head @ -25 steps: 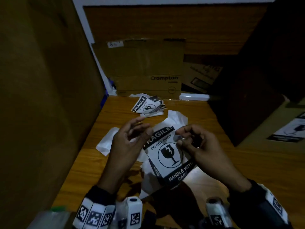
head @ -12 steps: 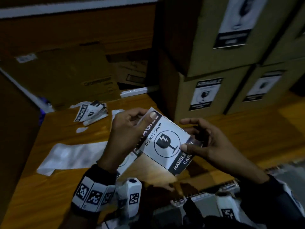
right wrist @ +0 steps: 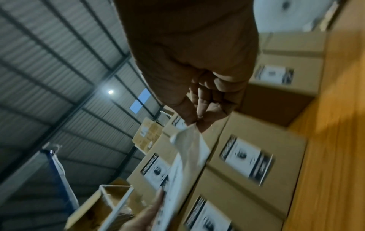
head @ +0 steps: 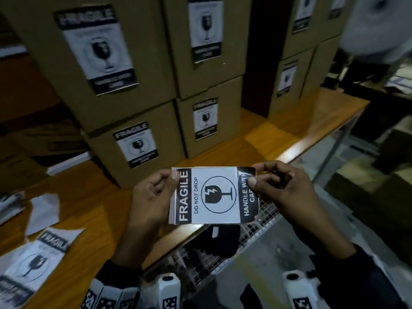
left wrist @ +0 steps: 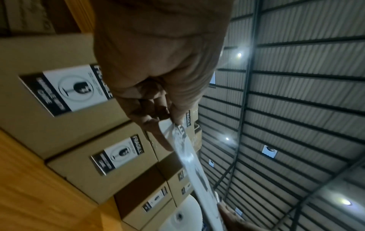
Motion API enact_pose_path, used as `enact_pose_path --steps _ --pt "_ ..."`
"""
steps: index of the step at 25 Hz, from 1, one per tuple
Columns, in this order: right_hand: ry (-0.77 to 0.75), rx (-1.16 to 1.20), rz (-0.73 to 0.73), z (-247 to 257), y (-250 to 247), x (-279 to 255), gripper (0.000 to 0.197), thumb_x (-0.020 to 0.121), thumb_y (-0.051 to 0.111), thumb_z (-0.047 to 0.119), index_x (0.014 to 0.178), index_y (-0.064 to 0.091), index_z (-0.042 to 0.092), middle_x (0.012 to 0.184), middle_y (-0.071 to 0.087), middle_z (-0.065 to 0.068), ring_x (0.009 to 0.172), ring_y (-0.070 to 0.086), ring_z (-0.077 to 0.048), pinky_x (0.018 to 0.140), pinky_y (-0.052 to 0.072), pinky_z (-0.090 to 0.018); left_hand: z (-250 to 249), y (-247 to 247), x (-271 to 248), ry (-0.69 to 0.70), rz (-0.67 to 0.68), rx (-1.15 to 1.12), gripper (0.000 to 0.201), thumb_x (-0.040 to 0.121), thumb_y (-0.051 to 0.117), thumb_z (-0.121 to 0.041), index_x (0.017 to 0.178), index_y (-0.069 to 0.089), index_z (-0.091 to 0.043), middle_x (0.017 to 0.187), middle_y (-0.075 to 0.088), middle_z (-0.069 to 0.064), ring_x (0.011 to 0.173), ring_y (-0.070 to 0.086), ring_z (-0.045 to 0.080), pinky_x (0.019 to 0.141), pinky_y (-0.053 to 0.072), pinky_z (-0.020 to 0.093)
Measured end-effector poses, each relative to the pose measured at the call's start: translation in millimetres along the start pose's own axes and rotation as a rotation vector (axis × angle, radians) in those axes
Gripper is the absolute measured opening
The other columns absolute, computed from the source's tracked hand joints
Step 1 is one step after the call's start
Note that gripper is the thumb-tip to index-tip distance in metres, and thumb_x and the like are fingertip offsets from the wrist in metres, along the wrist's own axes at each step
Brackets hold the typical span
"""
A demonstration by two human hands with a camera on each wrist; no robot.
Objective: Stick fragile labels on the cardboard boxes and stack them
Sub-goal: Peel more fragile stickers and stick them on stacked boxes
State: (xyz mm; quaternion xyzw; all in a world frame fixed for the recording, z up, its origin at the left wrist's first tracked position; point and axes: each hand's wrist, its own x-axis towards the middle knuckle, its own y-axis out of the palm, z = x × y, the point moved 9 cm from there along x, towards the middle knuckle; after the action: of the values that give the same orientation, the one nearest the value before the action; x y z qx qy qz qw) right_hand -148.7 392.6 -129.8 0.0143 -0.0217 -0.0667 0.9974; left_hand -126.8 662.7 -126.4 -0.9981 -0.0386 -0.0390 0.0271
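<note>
Both hands held the fragile label (head: 214, 195) above the near tabletop (head: 89, 197) edge: left hand (head: 151, 197) pinching its left end, right hand (head: 281, 188) fingers pinching the peeled, curling right corner. That loose adhesive flap risked folding onto itself or tearing if pulled unevenly.

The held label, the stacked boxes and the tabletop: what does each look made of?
Held label: thin printed paper, likely a sticker on backing; its right corner curls where the right hand pinches it. Stacked boxes: matte brown cardboard with seams. Tabletop: orange-brown, glossy wood or laminate; grain and glare show.
</note>
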Motion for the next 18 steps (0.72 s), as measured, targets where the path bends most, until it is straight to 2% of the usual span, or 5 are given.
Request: enact_pose_path --steps 6,9,13,16,18 --pt "-0.097 -0.021 -0.174 24 -95 -13 0.019 0.091 0.072 0.002 0.108 0.068 0.01 0.083 0.078 -0.006 0.078 0.076 -0.014 0.064 0.055 -0.017 -22 96 -10 -0.06 0.186 0.017 0.021 0.1 0.06 -0.025 0.101 0.073 -0.008 0.088 0.08 0.006 0.075 0.077 0.017 0.056 0.056 0.021" --pt "-0.142 -0.035 -0.219 34 -113 -17 0.017 0.092 0.071 0.003 0.106 0.069 0.013 0.08 0.077 0.003 0.075 0.074 -0.006 0.062 0.054 -0.015 -29 114 -7 -0.031 0.209 0.042 0.021 0.099 0.061 -0.026 0.103 0.073 -0.01 0.09 0.08 0.004 0.077 0.075 0.016 0.057 0.054 0.024" --pt "-0.201 -0.081 -0.244 43 -119 -12 0.019 0.094 0.071 0.008 0.11 0.068 0.017 0.082 0.077 0.007 0.076 0.074 -0.005 0.062 0.054 -0.015 -33 121 -1 -0.025 0.22 0.011 0.019 0.099 0.061 -0.025 0.104 0.072 -0.01 0.089 0.08 0.005 0.069 0.073 0.014 0.049 0.05 0.019" --pt "-0.207 -0.183 -0.283 38 -118 0 0.021 0.093 0.073 0.013 0.11 0.067 0.025 0.086 0.074 0.008 0.082 0.072 -0.007 0.063 0.057 -0.022 -28 121 3 -0.065 0.25 -0.014 0.026 0.095 0.061 -0.033 0.103 0.074 -0.012 0.093 0.08 0.006 0.078 0.073 0.022 0.055 0.051 0.023" --pt "-0.223 -0.305 -0.328 38 -114 8 0.024 0.09 0.076 0.017 0.105 0.063 0.031 0.095 0.07 0.012 0.09 0.068 -0.004 0.072 0.06 -0.03 -24 117 6 -0.105 0.254 -0.05 0.03 0.092 0.062 -0.037 0.103 0.075 -0.013 0.095 0.079 0.01 0.084 0.07 0.034 0.059 0.05 0.03"
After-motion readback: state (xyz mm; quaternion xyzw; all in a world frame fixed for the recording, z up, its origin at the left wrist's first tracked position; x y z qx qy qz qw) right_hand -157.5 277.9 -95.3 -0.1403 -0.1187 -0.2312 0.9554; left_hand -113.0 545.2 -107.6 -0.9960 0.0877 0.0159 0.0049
